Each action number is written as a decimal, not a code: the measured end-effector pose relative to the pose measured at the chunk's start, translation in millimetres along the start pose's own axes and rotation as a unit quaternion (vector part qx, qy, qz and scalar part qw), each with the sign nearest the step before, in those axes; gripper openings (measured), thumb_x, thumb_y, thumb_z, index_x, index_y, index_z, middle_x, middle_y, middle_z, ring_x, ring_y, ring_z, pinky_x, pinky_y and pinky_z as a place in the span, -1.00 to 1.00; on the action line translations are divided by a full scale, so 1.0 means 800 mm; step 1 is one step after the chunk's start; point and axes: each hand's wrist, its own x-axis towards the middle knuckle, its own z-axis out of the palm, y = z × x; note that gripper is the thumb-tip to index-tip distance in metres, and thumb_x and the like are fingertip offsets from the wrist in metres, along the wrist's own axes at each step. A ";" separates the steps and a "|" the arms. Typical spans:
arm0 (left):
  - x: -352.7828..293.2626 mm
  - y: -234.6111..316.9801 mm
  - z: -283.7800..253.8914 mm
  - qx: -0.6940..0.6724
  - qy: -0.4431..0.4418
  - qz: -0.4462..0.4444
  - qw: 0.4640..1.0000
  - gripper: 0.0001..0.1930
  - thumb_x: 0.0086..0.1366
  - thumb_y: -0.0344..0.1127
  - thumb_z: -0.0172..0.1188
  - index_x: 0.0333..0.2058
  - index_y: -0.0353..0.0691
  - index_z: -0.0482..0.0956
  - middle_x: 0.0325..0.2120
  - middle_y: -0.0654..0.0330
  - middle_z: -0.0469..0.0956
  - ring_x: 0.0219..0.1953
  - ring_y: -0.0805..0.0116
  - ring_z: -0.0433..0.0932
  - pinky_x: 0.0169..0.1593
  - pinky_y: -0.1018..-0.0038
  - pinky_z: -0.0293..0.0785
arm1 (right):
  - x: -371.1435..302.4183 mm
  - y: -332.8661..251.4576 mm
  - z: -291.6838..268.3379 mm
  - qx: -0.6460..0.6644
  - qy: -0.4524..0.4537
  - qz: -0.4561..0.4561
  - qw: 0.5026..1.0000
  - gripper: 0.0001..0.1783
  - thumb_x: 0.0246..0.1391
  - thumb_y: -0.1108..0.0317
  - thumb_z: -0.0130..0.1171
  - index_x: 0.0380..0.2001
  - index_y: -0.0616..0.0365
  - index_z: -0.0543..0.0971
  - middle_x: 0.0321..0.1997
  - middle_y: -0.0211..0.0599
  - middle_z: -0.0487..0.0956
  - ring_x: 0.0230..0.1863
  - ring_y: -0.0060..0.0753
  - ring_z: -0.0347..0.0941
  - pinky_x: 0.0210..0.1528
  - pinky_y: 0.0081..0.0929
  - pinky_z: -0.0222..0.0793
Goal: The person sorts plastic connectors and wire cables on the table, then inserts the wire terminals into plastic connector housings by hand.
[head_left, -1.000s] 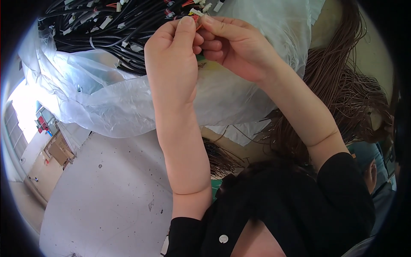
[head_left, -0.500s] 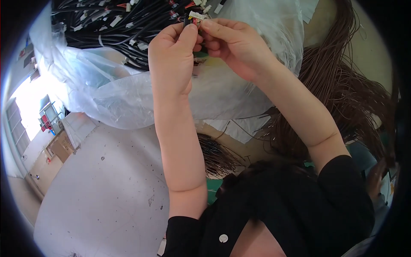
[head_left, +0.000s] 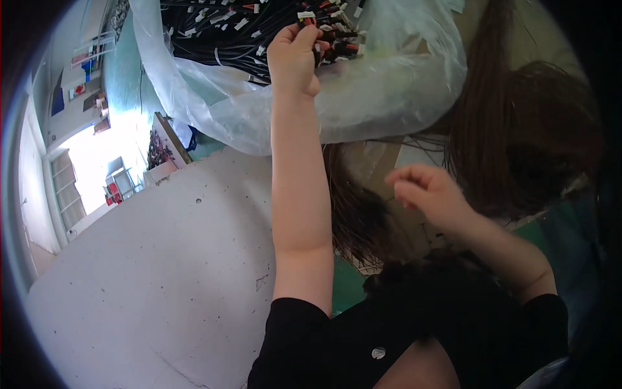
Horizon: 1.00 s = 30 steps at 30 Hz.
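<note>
At the top, my left hand (head_left: 295,61) is closed around a cable connector (head_left: 306,17): a white plug end with red and yellow wires and black sleeving. It is over a heap of black cables (head_left: 223,35) with white plugs, lying in a clear plastic bag (head_left: 382,97). My right hand (head_left: 433,198) is lower and to the right, away from the connector. Its fingers are loosely bent, thumb and forefinger apart, with nothing seen between them; slight blur softens it. Below and left of it is a bundle of thin brown wires (head_left: 359,214).
A larger hank of brown wires (head_left: 483,110) hangs and spreads at the right. A pale, speckled tabletop (head_left: 162,272) fills the lower left. Beyond its edge are a green floor (head_left: 126,84) and a red-and-grey rack (head_left: 116,188).
My right hand has let go of the connector and moved down and to the right. My left hand still holds it. The whole view has shifted, showing more floor at the left.
</note>
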 end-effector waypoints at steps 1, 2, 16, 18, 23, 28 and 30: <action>-0.001 -0.001 -0.008 -0.010 -0.013 -0.007 1.000 -0.95 0.03 -0.48 0.04 -0.48 -0.31 0.39 -0.60 0.19 0.43 -0.57 0.43 0.39 -0.48 0.57 0.32 | -0.017 0.019 0.006 -0.002 -0.007 0.038 0.999 -0.83 -0.05 0.47 -0.06 -0.34 0.24 0.42 -0.56 -0.51 0.37 -0.56 -0.75 0.22 -0.53 -0.80 0.15; 0.000 -0.001 -0.013 -0.016 -0.026 0.002 1.000 -0.96 0.03 -0.48 0.02 -0.49 -0.29 0.38 -0.60 0.19 0.43 -0.54 0.40 0.40 -0.47 0.53 0.32 | -0.035 0.037 0.010 0.000 -0.001 0.025 1.000 -0.83 -0.05 0.47 -0.06 -0.34 0.24 0.42 -0.56 -0.51 0.37 -0.56 -0.75 0.22 -0.53 -0.80 0.15; -0.024 -0.018 -0.011 0.074 -0.032 0.088 0.993 -0.85 -0.03 -0.46 0.07 -0.43 -0.39 0.45 -0.58 0.23 0.44 -0.54 0.51 0.36 -0.42 0.64 0.25 | -0.223 0.142 0.054 0.071 0.186 -0.007 0.980 -0.86 -0.03 0.43 -0.08 -0.39 0.21 0.43 -0.57 -0.49 0.38 -0.56 -0.72 0.23 -0.49 -0.79 0.16; -0.041 -0.025 0.001 0.146 0.008 0.122 0.982 -0.79 -0.04 -0.42 0.11 -0.39 -0.40 0.42 -0.52 0.19 0.44 -0.48 0.43 0.38 -0.34 0.61 0.27 | -0.254 0.160 0.045 0.072 0.213 -0.018 0.974 -0.87 -0.03 0.43 -0.08 -0.40 0.21 0.43 -0.57 -0.49 0.38 -0.57 -0.73 0.23 -0.50 -0.79 0.16; -0.104 -0.027 0.027 0.440 0.271 0.411 0.751 -0.63 -0.17 -0.35 0.15 -0.33 -0.43 0.39 -0.38 -0.07 0.42 -0.27 0.10 0.37 -0.14 0.33 0.26 | -0.355 0.218 0.015 0.097 0.295 -0.032 0.950 -0.86 -0.06 0.42 -0.05 -0.40 0.21 0.44 -0.57 -0.48 0.39 -0.58 -0.73 0.24 -0.54 -0.80 0.16; -0.380 -0.041 0.170 0.183 0.075 0.436 0.878 -0.76 0.05 -0.39 0.01 -0.31 -0.44 0.36 -0.33 0.05 0.37 -0.26 0.28 0.33 -0.15 0.46 0.25 | -0.493 0.306 -0.030 0.086 0.352 -0.038 0.931 -0.77 -0.08 0.33 -0.01 -0.36 0.24 0.46 -0.50 -0.42 0.44 -0.52 -0.64 0.31 -0.47 -0.71 0.26; -0.529 -0.069 0.236 0.168 -0.060 0.387 0.905 -0.85 0.09 -0.46 -0.07 -0.37 -0.40 0.38 -0.42 0.13 0.40 -0.34 0.37 0.36 -0.20 0.50 0.27 | -0.566 0.341 -0.045 0.115 0.371 -0.039 0.921 -0.76 -0.08 0.32 0.00 -0.36 0.25 0.46 -0.49 -0.41 0.45 -0.51 -0.65 0.32 -0.48 -0.70 0.26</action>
